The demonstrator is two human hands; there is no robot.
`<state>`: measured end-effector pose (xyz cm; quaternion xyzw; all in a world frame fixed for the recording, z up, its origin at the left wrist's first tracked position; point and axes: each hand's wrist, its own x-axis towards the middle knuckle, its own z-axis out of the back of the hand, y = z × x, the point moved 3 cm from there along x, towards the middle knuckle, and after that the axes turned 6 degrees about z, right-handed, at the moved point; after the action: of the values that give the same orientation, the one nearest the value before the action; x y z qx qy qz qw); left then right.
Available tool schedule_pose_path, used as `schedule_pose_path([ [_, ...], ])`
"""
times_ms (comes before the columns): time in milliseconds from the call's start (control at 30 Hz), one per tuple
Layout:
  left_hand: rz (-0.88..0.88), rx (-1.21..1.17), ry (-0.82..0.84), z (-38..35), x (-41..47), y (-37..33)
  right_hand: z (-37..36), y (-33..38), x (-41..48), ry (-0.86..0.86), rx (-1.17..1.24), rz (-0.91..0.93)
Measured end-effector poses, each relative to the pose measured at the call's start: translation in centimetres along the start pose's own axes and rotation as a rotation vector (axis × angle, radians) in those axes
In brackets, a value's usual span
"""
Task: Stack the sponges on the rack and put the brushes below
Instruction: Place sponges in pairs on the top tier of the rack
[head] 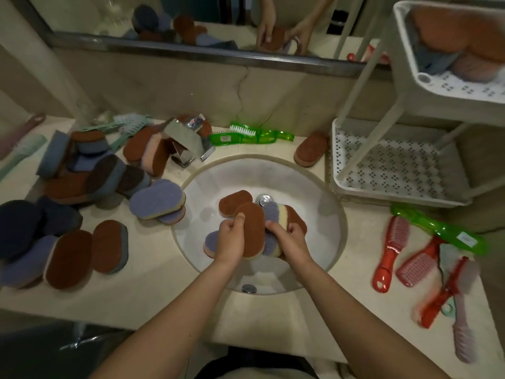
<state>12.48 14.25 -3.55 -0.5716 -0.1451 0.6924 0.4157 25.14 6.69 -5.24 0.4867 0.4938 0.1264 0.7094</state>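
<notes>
Over the sink basin (322,214), my left hand (231,237) grips a brown-topped sponge (251,228), thumb on its top. Beside it, my right hand (289,236) holds a purple-and-yellow sponge (272,214) together with another brown one. More sponges lie in the basin under my hands, one brown sponge (235,201) behind them. The white two-tier rack (396,165) stands at the right; its upper tray (448,86) holds several sponges, the lower tray holds nothing. A heap of sponges (90,170) covers the counter on the left.
The chrome tap (188,143) stands behind the basin. Green brushes (251,135) and a lone brown sponge (311,150) lie by the wall. Red, pink and green brushes (426,255) lie on the counter at the right. A mirror runs along the back.
</notes>
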Motion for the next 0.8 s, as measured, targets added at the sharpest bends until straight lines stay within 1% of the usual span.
schedule_pose_path([
  [167,-0.084,-0.080,0.126,0.0,-3.0,-2.1,0.6,3.0,-3.6,-0.065,0.065,0.121],
  [333,-0.152,-0.164,0.197,-0.3,-5.9,-4.9,2.0,6.3,-7.0,-0.103,0.121,0.221],
  [433,-0.222,-0.145,0.245,-0.5,-7.9,-7.3,3.6,8.6,-8.5,-0.161,0.127,0.272],
  [533,-0.270,-0.184,0.319,-1.2,-9.9,-9.7,5.0,10.9,-10.2,-0.171,0.092,0.330],
  [667,-0.333,-0.200,0.377,-2.2,-12.5,-12.2,6.9,13.0,-11.9,-0.189,0.178,0.351],
  [800,-0.411,-0.187,0.441,-3.4,-14.9,-15.2,9.3,15.6,-13.1,-0.208,0.203,0.455],
])
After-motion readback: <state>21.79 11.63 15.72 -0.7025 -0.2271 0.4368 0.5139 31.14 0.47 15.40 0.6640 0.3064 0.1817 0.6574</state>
